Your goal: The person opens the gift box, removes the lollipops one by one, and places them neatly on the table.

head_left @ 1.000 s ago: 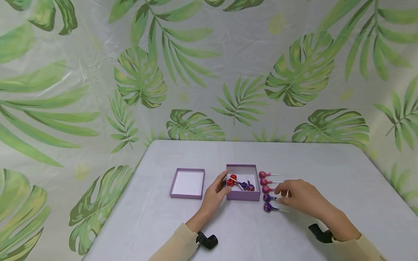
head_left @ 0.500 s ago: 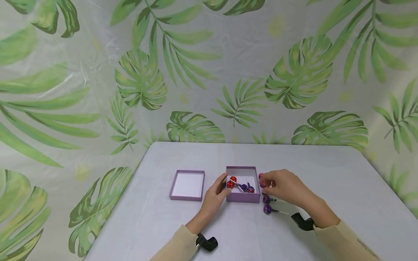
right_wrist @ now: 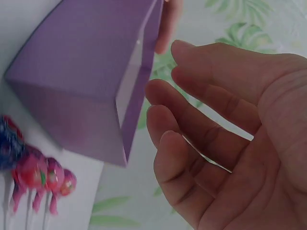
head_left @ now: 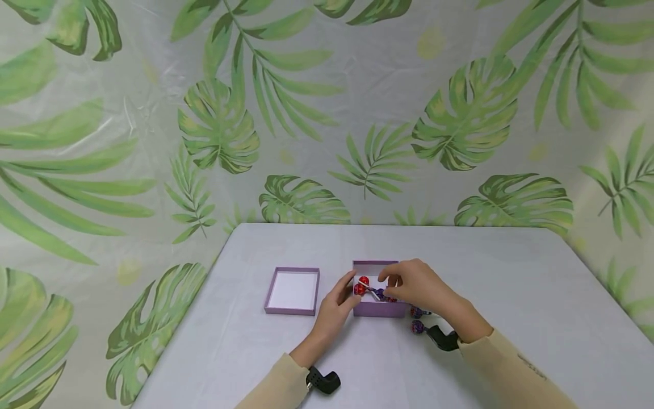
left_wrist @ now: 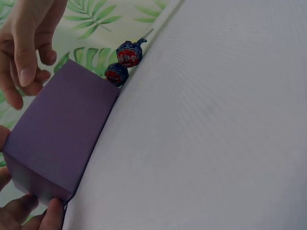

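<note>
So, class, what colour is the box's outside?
Purple; the box shows it best in the right wrist view.

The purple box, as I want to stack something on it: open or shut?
Open: in the head view, red lollipops show inside the purple box.

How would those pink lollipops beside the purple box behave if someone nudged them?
The pink lollipops would probably roll, given their round heads, though the thin sticks might make them swing. Their glossy-looking wrappers could be slightly slippery.

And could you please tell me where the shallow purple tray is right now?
In the head view, the shallow purple tray lies on the white table, left of the purple box, with the left hand partly between them.
</note>
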### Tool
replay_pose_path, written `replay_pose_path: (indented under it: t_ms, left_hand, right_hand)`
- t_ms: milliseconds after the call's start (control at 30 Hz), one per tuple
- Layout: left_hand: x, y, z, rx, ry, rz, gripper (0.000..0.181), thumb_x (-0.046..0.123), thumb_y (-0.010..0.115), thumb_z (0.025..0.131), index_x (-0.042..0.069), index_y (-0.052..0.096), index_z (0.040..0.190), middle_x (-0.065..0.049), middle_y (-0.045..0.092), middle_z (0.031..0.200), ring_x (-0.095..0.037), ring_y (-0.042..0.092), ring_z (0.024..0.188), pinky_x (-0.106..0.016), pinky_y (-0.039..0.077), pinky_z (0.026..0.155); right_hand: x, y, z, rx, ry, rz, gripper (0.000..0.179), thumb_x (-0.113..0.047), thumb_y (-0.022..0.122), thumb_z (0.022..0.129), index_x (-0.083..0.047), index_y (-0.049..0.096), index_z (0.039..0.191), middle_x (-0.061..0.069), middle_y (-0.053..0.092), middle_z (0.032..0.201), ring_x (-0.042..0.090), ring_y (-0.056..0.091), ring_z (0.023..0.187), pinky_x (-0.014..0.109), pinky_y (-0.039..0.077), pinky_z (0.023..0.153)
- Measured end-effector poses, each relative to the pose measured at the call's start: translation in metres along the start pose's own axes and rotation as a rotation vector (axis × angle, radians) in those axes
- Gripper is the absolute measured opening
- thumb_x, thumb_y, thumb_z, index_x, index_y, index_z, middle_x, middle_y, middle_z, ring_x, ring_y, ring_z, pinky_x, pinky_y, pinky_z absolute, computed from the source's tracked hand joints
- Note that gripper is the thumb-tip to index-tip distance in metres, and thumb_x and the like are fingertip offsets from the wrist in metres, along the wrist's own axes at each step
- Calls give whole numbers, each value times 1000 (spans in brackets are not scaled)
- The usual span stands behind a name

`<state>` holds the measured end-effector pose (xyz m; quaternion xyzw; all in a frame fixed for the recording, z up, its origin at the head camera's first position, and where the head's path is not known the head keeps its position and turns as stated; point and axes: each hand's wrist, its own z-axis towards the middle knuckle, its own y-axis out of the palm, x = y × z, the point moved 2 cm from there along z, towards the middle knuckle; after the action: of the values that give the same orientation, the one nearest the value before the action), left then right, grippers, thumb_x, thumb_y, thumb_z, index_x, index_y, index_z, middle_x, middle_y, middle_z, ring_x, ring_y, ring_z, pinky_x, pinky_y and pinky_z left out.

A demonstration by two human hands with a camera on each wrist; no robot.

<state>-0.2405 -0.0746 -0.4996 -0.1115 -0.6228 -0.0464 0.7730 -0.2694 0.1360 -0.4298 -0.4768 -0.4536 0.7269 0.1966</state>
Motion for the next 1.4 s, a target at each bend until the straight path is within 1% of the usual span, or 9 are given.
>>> replay_pose_path:
  t_ms: [200,367,467,600,733,833,967,1167,1400]
  left_hand:
    - [-2,1,1,12,5,-4,57,5,58,98,8,43,153,-19,39,156,-42,42,138,-51,37,112]
    - [-1,1,0,12,8,4,57,5,59,98,9,43,153,-18,39,156,-42,42,138,-50,37,112]
    - [-3,0,1,5,9,-1,58,4,59,98,8,42,153,-17,38,157,-42,41,139,-50,37,112]
    - [-16,0,6,2,15,-10,59,3,59,98,8,42,154,-17,37,157,-43,41,139,-52,37,112]
    - [-33,1,11,19,26,-3,58,6,59,98,13,43,154,-12,38,158,-40,42,139,-51,37,113]
    - [-39,0,12,25,31,22,58,11,60,99,19,44,154,-7,40,158,-36,43,139,-47,37,113]
    - [-41,0,12,24,27,41,57,15,60,99,24,45,153,-2,40,157,-30,44,140,-43,39,113]
    - [-38,-1,12,21,34,34,57,16,59,100,25,45,154,-2,39,158,-32,43,140,-43,39,112]
    - [-37,-2,11,18,38,34,57,16,60,99,24,44,154,-4,38,158,-33,42,141,-43,37,113]
  right_hand:
    - [-1,15,14,-13,-1,16,19,-12,82,83,-17,77,100,-10,63,74,10,56,65,28,51,56]
    - [-3,26,24,-43,-38,22,16,-10,81,82,-12,78,98,-10,64,73,9,57,63,28,50,55]
    - [-4,33,29,-68,-53,29,15,-8,81,82,-13,78,96,-9,66,75,9,58,64,28,52,57]
    - [-2,41,34,-87,-58,13,14,-5,82,81,-13,79,92,-5,70,80,9,59,66,28,54,61]
    - [0,45,38,-90,-39,-27,14,-5,85,79,-13,78,88,-4,70,81,8,59,68,27,55,63]
    - [1,49,41,-91,-10,-55,15,-5,86,77,-14,77,87,-5,69,79,9,59,69,29,56,65]
    - [3,51,44,-90,27,-97,15,-8,87,77,-16,76,85,-9,66,76,10,57,69,29,55,66]
    - [1,52,48,-85,25,-157,19,-10,88,75,-15,70,74,-10,59,68,12,54,64,30,50,59]
    - [1,57,53,-57,67,-199,21,-12,90,73,-15,70,79,-10,58,69,14,53,64,31,48,58]
